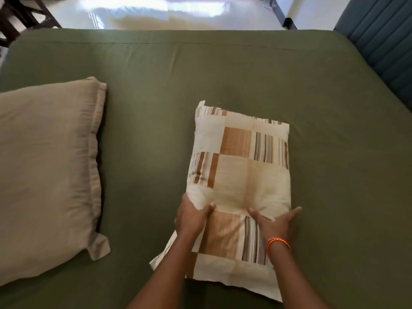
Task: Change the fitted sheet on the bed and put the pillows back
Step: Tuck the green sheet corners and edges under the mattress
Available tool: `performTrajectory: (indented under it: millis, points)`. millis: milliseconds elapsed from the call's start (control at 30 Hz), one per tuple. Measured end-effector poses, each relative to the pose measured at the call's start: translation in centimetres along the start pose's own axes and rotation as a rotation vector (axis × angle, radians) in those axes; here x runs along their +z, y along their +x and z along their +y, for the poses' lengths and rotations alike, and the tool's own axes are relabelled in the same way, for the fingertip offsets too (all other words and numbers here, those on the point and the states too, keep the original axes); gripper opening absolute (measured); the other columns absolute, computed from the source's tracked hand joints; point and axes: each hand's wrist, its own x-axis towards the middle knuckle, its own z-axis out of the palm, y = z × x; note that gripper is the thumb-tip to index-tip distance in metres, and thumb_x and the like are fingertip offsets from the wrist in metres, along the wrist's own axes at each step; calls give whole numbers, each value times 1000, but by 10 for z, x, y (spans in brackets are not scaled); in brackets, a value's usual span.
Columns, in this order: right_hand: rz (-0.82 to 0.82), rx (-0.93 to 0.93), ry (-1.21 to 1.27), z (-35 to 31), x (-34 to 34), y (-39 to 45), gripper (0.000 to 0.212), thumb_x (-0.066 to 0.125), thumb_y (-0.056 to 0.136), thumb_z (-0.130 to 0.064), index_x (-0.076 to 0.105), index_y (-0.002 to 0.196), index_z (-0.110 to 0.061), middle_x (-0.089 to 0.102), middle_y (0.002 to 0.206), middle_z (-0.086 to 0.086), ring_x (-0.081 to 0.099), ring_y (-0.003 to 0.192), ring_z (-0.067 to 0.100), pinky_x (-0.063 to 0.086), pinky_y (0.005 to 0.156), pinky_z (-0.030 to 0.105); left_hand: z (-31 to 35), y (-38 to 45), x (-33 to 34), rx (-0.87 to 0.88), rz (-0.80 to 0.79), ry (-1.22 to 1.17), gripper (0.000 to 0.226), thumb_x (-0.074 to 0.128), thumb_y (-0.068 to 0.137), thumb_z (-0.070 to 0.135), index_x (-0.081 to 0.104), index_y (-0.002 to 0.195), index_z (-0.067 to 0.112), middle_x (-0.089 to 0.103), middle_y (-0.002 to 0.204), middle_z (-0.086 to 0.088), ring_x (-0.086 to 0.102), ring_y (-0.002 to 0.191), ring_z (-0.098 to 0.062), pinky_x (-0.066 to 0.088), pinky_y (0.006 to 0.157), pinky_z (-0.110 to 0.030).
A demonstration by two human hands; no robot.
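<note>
An olive green fitted sheet [223, 85] covers the whole mattress, stretched smooth. A cream pillow with brown and striped patches [240, 170] lies on the sheet right of centre. My left hand [192, 216] holds its left side, thumb on top and fingers tucked round the edge. My right hand [275, 221] holds its right side, thumb pressed into the top and fingers spread along the edge; an orange band is on that wrist. A plain beige pillow [46, 170] lies flat at the left of the bed.
A blue padded headboard [383, 45] runs along the bed's right side. Beyond the far edge is a shiny pale floor [156, 16]. Dark wooden furniture [20, 16] stands at the far left corner.
</note>
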Motion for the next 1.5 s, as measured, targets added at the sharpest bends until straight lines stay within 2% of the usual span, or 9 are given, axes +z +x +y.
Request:
performTrajectory:
  millis: [100,233,500,633,800,933,1100,1233,1500]
  points:
    - [-14,-103,99,-17,4,0,86,101,55,-38,61,127,-14,71,113,9,70,106,36,56,86,41,7,0,-11,117,48,-112,44,87,79,41,66,116,30,72,101,6,69,93,-20,61,81,-46]
    - [126,-317,29,-61,29,-38,46,94,71,-34,73,107,-14,75,95,8,71,87,33,59,75,41,28,-6,-53,241,231,-142,22,80,88,33,68,107,35,67,89,12,66,86,-17,56,71,-37]
    - [109,-577,196,-178,132,-179,32,86,80,-32,75,104,-14,77,91,8,72,83,25,60,74,38,18,6,-238,422,599,-250,19,72,95,27,67,114,25,69,100,7,66,91,-17,49,71,-33]
    - [8,-625,156,-224,189,-250,59,82,78,-56,66,120,-18,77,104,11,71,94,35,56,74,39,-3,11,-346,323,836,-179,42,73,91,35,61,130,22,68,116,1,63,102,-21,46,82,-35]
    - [-445,-686,-81,-204,265,-287,79,63,77,-61,41,149,-35,65,131,5,62,120,30,52,100,52,-56,30,-411,-15,988,149,72,76,82,27,43,145,14,41,149,-24,41,135,-46,33,110,-59]
    - [-691,-632,-79,-161,268,-287,72,62,96,-53,30,159,-40,50,154,2,43,141,23,38,118,50,-82,21,-374,73,997,257,58,71,86,23,47,140,20,27,159,-22,32,143,-46,30,120,-58]
    - [-614,-690,45,-105,258,-245,34,43,106,-48,66,123,-30,74,108,-3,68,101,17,57,90,45,-82,5,-255,589,760,250,32,52,97,14,62,128,14,47,143,-13,46,134,-31,47,108,-44]
    - [-398,-875,-343,-35,246,-172,32,55,102,-26,64,131,-17,65,135,7,59,126,29,49,101,47,-94,0,-144,830,377,188,29,53,98,4,66,122,12,54,139,-6,52,128,-23,48,105,-40]
    - [-186,-1067,-631,81,105,9,54,31,109,-44,25,162,-39,16,171,-15,7,159,12,9,130,38,-90,-2,85,575,157,450,56,32,113,40,28,166,20,16,175,4,4,162,-15,-2,131,-43]
